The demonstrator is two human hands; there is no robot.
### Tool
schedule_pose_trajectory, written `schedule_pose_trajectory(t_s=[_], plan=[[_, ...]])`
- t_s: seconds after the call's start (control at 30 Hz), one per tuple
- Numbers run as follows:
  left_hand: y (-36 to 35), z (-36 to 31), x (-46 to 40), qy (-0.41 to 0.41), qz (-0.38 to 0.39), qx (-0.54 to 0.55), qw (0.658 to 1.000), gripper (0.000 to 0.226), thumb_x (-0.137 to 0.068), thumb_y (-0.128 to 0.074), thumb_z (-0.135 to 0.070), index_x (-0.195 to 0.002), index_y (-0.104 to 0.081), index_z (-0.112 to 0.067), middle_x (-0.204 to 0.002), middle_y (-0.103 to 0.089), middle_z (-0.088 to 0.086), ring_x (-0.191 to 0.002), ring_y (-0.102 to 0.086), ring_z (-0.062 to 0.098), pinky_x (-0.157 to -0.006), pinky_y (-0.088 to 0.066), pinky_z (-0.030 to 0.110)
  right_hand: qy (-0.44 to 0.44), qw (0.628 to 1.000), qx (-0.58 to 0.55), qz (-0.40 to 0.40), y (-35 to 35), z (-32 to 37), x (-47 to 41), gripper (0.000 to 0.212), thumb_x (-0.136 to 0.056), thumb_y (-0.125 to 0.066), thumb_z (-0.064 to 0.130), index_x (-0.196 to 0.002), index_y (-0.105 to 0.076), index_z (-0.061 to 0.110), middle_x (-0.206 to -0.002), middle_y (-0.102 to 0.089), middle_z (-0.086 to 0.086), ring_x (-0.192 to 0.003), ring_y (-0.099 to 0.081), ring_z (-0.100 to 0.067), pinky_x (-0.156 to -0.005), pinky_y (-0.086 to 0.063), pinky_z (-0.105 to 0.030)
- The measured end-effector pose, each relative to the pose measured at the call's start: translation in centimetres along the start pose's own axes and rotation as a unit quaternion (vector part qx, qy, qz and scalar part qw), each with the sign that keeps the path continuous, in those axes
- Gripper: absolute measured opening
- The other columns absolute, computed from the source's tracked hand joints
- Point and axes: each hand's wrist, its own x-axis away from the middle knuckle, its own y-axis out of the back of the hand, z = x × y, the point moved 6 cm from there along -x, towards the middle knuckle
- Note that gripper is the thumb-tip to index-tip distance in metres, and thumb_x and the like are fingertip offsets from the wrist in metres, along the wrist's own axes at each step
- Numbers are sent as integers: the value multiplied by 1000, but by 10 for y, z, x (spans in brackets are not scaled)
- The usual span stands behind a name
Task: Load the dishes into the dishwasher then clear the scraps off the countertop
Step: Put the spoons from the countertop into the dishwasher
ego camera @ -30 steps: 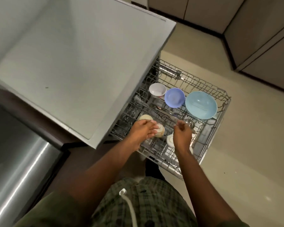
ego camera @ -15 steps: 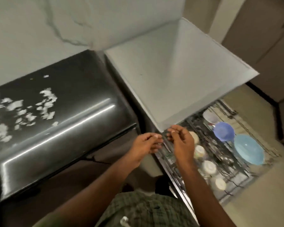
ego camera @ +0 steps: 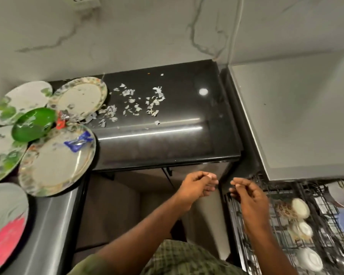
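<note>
No legible writing or brand marks. Scraps (ego camera: 136, 104): pale torn flakes scattered mid black countertop (ego camera: 187, 120). Soiled floral plates (ego camera: 57, 157), green bowl (ego camera: 33, 124) at counter's left. Dishwasher rack (ego camera: 286, 225) at right holds white cups (ego camera: 300, 208). Left hand (ego camera: 197, 185), right hand (ego camera: 248, 197): fingers loosely curled, empty, below counter edge.

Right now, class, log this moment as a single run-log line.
phase: between loads | left hand: empty | right hand: empty | rack: out, cups in | plates: on counter | scraps: uncleared
</note>
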Motion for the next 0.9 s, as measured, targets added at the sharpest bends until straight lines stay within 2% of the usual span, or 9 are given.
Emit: schedule_pose_trajectory(t_s=[0.07, 0.17, 0.37, 0.43, 0.53, 0.63, 0.77, 0.83, 0.9], plan=[[-3, 5, 9, -3, -20, 8, 1000, 18, -108, -55, -21, -108, -73, -18, -101, -79, 2, -84, -70, 13, -79, -54, 28, -6, 1000, 10, 14, 6, 4, 5, 18, -103, -63, 5, -106, -77, 15, -97, -79, -6, -85, -73, -19, -78, -63, -28], [-19, 14, 21, -6, -36, 27, 999, 19, -107, -56, -22, -112, -73, -16, -104, -79, 3, -85, -70, 13, -80, -56, 28, -15, 1000, 13, 23, 24, 8, 9, 17, -103, -62, 5, -106, -77, 14, -95, -80, -4, -85, -74, -18, -75, -64, -24], [-82, 46, 39, 22, -42, 30, 998, 23, -108, -56, -19, -119, -72, -7, -102, -79, 5, -78, -70, 10, -73, -55, 24, -51, 998, -17, 17, 87, -13, 11, 19, -103, -62, 3, -100, -76, 16, -91, -80, -2, -82, -73, -16, -72, -62, -19], [-108, 64, 40, 39, -31, 13, 999, 19, -107, -56, -17, -112, -72, -10, -96, -79, 3, -74, -69, 9, -69, -54, 21, -66, 998, -22, 1, 116, -30, 17, 19, -102, -61, 0, -100, -75, 13, -85, -78, -2, -77, -71, -16, -68, -61, -17], [-148, 95, 41, 71, -22, -8, 997, 16, -106, -56, -15, -108, -71, -11, -90, -79, 1, -68, -67, 7, -63, -52, 18, -108, 993, -28, -45, 168, -62, 27, 17, -101, -60, -5, -104, -74, 6, -89, -75, -9, -77, -67, -21, -66, -59, -19], [-192, 132, 40, 109, 12, -58, 992, 17, -106, -57, -16, -109, -73, -9, -98, -80, 8, -70, -68, 9, -63, -53, 18, -140, 985, -31, -96, 229, -94, 41, 17, -101, -61, -3, -103, -75, 6, -88, -75, -10, -77, -67, -21, -69, -59, -25], [-240, 179, 44, 154, 79, -144, 974, 20, -107, -58, -20, -113, -73, -8, -108, -79, 12, -72, -69, 10, -65, -55, 20, -188, 964, -23, -187, 311, -133, 65, 21, -99, -63, -1, -90, -75, 13, -83, -71, -5, -81, -63, -21, -79, -53, -37], [-257, 198, 46, 168, 113, -194, 960, 19, -107, -58, -19, -113, -72, -8, -107, -80, 9, -73, -70, 9, -65, -55, 21, -218, 947, -20, -235, 345, -155, 80, 17, -98, -63, 0, -97, -76, 12, -92, -74, -6, -91, -69, -24, -92, -56, -42], [-274, 215, 47, 162, 149, -272, 937, 17, -105, -61, -24, -111, -71, -12, -105, -80, 5, -78, -71, 10, -70, -56, 25, -244, 930, -23, -275, 374, -175, 95, 19, -97, -62, 3, -111, -75, 7, -107, -75, -8, -106, -71, -29, -103, -55, -47]])
